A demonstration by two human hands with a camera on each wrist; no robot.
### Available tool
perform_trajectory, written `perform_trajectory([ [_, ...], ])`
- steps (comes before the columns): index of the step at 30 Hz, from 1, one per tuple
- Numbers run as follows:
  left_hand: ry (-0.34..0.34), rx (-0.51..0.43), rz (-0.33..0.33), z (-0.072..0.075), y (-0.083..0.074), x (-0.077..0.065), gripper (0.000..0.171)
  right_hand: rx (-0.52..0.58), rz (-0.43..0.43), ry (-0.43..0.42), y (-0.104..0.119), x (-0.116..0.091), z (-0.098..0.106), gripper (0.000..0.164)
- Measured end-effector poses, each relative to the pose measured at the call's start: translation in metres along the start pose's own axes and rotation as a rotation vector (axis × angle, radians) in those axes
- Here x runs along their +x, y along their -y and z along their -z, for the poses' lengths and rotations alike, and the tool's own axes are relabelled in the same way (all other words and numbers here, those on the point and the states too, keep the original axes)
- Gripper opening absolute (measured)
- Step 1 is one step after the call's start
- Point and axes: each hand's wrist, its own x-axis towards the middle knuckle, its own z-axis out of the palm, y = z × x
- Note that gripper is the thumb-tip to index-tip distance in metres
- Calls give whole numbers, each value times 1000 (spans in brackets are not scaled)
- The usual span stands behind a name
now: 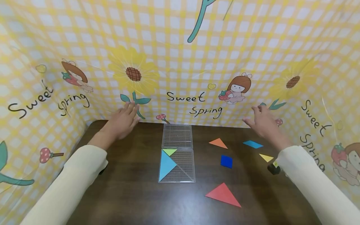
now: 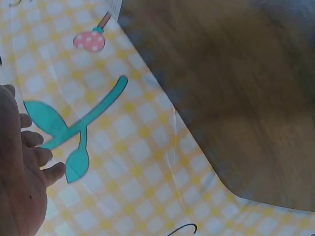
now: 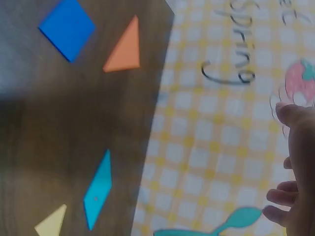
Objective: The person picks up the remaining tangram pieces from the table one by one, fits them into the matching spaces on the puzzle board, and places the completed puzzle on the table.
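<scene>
Both hands are raised over the far side of a dark table, holding nothing. My left hand point(image 1: 122, 120) has its fingers extended, left of a clear hinged tangram case point(image 1: 177, 136). Over the right side is my right hand point(image 1: 265, 123), fingers loosely bent and thumb apart. The case lies unfolded; its near half holds a large light-blue triangle point(image 1: 167, 165) and a small green triangle point(image 1: 170, 152). Nearest below the right hand are a blue parallelogram point(image 1: 253, 144) and a yellow triangle point(image 1: 266, 157). An orange triangle point(image 1: 218, 143), a dark-blue square point(image 1: 226, 161) and a red triangle point(image 1: 223, 195) lie right of the case.
A yellow checked cloth point(image 1: 180, 62) with printed flowers and figures stands like a wall behind and at both sides of the table point(image 1: 135, 193). A small black object point(image 1: 273, 168) sits by the right sleeve.
</scene>
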Motion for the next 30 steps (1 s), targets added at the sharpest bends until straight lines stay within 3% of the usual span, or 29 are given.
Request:
perform_trajectory([
  [7, -18, -57, -64, -15, -21, -21, 69, -29, 140, -12, 17, -23, -21, 73],
  [13, -25, -108, -153, -31, -39, -32, 67, 34, 192, -29, 26, -45, -37, 66],
  [21, -6, -152, -228, -52, -65, -46, 66, 112, 169, 93, 34, -68, -56, 71],
  [25, -26, -170, -245, -62, -76, -50, 66, 159, 167, 115, 39, -79, -64, 69],
  [30, 16, -257, -258, -72, -88, -53, 64, 165, 190, 141, 45, -92, -75, 64],
])
